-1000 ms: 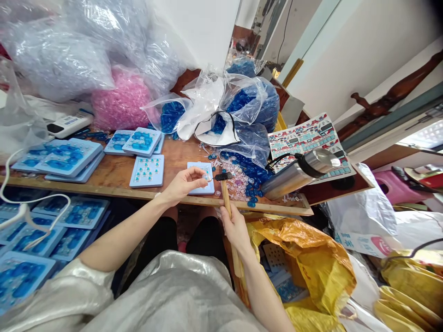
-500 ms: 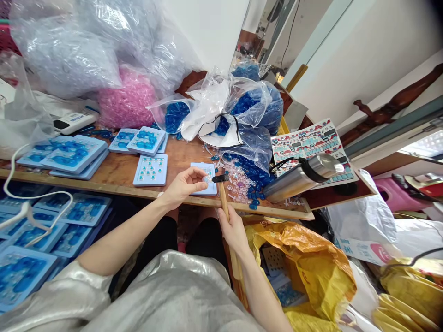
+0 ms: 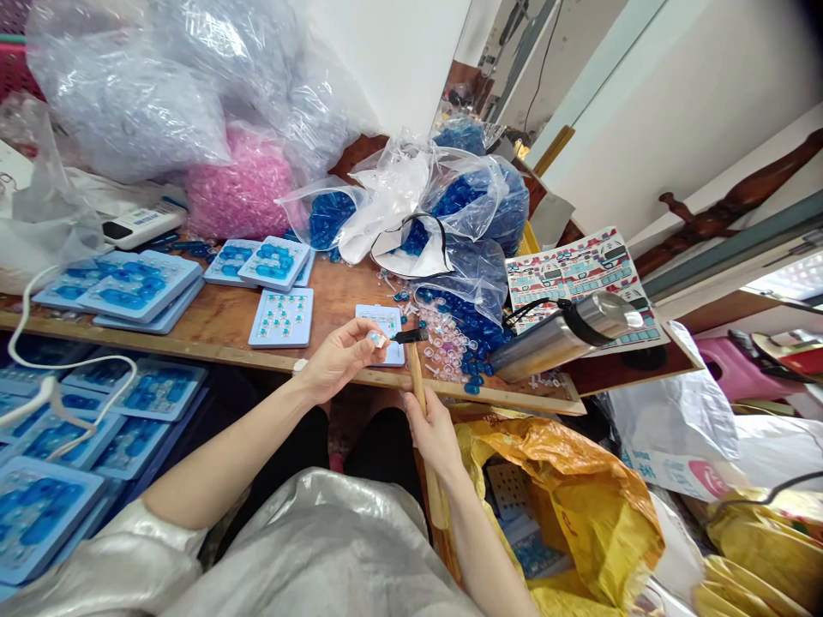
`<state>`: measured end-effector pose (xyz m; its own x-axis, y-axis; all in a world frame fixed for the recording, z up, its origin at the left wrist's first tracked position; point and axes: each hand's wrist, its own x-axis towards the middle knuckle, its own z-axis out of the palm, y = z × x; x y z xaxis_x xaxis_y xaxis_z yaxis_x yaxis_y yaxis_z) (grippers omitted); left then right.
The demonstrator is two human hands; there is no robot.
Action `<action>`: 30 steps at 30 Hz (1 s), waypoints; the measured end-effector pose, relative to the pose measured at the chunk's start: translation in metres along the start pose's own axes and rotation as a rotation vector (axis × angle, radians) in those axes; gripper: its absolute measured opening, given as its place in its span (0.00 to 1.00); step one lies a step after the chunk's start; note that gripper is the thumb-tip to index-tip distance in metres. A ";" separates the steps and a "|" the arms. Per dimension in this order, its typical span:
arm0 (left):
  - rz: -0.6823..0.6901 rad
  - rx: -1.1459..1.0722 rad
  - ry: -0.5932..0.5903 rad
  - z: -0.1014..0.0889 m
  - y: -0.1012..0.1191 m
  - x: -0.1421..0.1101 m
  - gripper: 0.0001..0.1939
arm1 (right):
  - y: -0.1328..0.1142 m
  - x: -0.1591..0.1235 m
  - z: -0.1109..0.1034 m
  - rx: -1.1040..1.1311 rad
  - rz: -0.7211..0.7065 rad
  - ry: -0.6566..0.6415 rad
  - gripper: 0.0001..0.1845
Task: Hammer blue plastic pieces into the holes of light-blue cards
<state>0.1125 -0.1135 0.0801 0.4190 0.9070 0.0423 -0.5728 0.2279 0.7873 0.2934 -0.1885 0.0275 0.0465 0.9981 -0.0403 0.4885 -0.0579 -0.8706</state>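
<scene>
Across a wooden workbench (image 3: 327,296), seen from the person's own head, two bare forearms reach forward and meet just above the bench's front edge. The left hand (image 3: 340,362) is in a narrow pinch, its thumb and fingertips holding a tiny clear piece tinted blue (image 3: 379,339) (too small to make out its exact shape). The right hand (image 3: 435,435) is closed around the wooden handle of a small hammer (image 3: 417,386). The hammer's dark head sits just beside the tiny piece, though whether they touch is hard to tell.

Directly behind the pinch lies a pale blue tray (image 3: 379,321) with small pieces set in rows. To its right, loose clear rings (image 3: 443,341) and deep blue pieces (image 3: 474,347) spread across the wood. Farther left are a second tray of set pieces (image 3: 281,317) and a stack of blue-filled trays (image 3: 138,287).

Clear plastic bags of blue pieces (image 3: 472,193) and a bag of pink pieces (image 3: 241,193) are heaped along the back of the bench. At the right end, a steel vacuum flask (image 3: 566,336) lies on its side, partly on a printed sheet (image 3: 575,278). Below the bench, an open yellow woven sack (image 3: 566,506) holds more trays, while further blue trays (image 3: 39,514) sit at lower left. A shiny silver garment (image 3: 315,548) covers the person's front.
</scene>
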 end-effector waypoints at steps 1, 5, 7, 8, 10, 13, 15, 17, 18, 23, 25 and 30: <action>-0.003 0.008 0.013 0.001 0.000 0.000 0.16 | 0.000 0.000 0.000 0.007 0.010 0.001 0.20; 0.052 0.106 0.050 0.005 0.000 -0.002 0.21 | 0.000 -0.001 0.001 0.059 0.054 -0.016 0.21; 0.115 0.212 0.063 0.006 -0.001 -0.002 0.21 | -0.001 -0.002 0.000 0.102 0.068 -0.029 0.22; 0.152 0.283 0.066 0.006 -0.002 -0.003 0.20 | -0.002 -0.002 0.000 0.125 0.073 -0.031 0.22; 0.233 0.480 0.078 0.006 -0.003 -0.004 0.17 | -0.007 -0.002 0.000 0.177 0.079 -0.039 0.22; 0.362 0.844 0.089 0.007 -0.004 -0.007 0.13 | -0.017 -0.004 -0.001 0.282 0.074 -0.051 0.21; 0.429 1.002 0.077 0.008 -0.004 -0.009 0.11 | -0.025 -0.004 -0.003 0.350 0.063 -0.043 0.21; 0.468 1.066 0.054 0.009 -0.004 -0.009 0.10 | -0.032 -0.004 -0.005 0.395 0.054 -0.024 0.20; 0.476 1.082 0.047 0.009 -0.004 -0.009 0.10 | -0.036 -0.004 -0.006 0.411 0.049 -0.019 0.20; 0.428 1.111 0.076 0.010 -0.004 -0.008 0.10 | -0.044 -0.004 -0.008 0.427 0.042 -0.013 0.20; 0.384 1.089 0.090 0.011 -0.004 -0.008 0.11 | -0.043 -0.004 -0.007 0.421 0.051 -0.018 0.20; 0.304 1.025 0.123 0.007 -0.006 -0.006 0.13 | -0.036 -0.004 -0.004 0.415 0.077 -0.022 0.19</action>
<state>0.1185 -0.1232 0.0798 0.2524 0.9180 0.3058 0.2466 -0.3667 0.8971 0.2795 -0.1908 0.0608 0.0481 0.9916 -0.1197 0.0919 -0.1237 -0.9881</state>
